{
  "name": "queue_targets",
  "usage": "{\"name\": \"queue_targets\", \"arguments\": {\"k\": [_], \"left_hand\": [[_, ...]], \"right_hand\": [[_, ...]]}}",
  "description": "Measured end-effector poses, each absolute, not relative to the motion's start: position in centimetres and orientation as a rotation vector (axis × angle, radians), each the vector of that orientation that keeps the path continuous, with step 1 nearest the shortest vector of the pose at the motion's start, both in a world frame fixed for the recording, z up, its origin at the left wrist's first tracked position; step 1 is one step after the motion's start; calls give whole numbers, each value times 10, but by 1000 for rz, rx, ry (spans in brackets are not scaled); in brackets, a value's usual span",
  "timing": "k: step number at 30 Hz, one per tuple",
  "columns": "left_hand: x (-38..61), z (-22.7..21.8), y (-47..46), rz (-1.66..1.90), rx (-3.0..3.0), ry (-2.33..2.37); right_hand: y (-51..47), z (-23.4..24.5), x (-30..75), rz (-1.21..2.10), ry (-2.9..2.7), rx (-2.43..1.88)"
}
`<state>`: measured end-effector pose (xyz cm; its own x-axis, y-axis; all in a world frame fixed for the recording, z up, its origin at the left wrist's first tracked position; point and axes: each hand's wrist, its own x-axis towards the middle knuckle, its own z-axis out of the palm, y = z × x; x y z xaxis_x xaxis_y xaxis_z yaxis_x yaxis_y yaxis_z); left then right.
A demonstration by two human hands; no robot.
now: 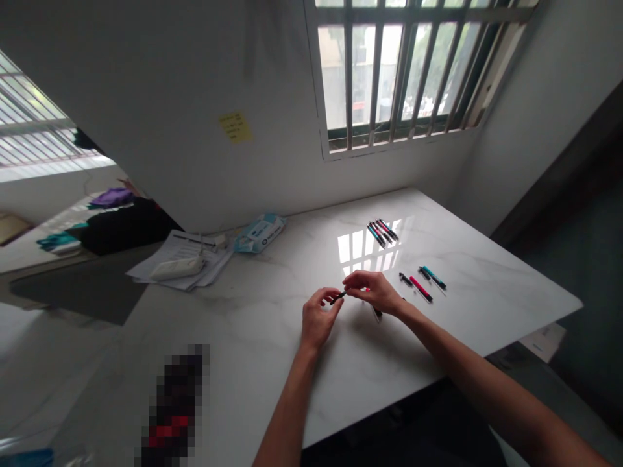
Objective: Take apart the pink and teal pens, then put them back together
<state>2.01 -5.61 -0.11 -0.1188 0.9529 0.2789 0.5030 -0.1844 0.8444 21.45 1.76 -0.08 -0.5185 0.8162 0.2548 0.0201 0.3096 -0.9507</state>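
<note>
Near edge of the table (pixel 530 305) runs by the wrists; bare top opens left of the hands, loose pens (pixel 422 283) right. Left hand (pixel 316 319) and right hand (pixel 374 290) pinch one dark pen (pixel 337 298) between them.

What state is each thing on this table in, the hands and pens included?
pen, gripped at both ends over the table.
left hand, grip shut on the pen's black end.
right hand, grip shut on the pen's other end.
pen bundle, lying side by side, untouched.
loose pens, lying apart near the right hand.
wipes pack, lying flat; flap cannot be told.
</note>
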Motion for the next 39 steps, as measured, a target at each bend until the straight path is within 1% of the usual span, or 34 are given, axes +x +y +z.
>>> {"name": "queue_targets", "arguments": {"k": [4, 8, 12, 17, 23, 34, 37, 39], "left_hand": [[20, 0, -56, 1253, 1740, 1621], [21, 1, -57, 1259, 1773, 1625], [21, 0, -57, 1276, 1792, 1617], [20, 0, -57, 1261, 1798, 1631], [20, 1, -57, 1261, 1799, 1612], [22, 2, -59, 1273, 1767, 1562], [21, 2, -58, 1273, 1697, 1531], [21, 0, -56, 1300, 1533, 1452]], "right_hand": [[16, 3, 216, 1138, -1913, -825], [13, 7, 216, 1073, -1961, -850], [12, 8, 217, 1056, -1992, -891], [13, 9, 222, 1082, -2030, -805], [14, 7, 223, 1048, -2082, -912], [14, 8, 224, 990, -2186, -860], [13, 10, 223, 925, -2220, -918], [10, 13, 222, 956, -2224, -932]]}}
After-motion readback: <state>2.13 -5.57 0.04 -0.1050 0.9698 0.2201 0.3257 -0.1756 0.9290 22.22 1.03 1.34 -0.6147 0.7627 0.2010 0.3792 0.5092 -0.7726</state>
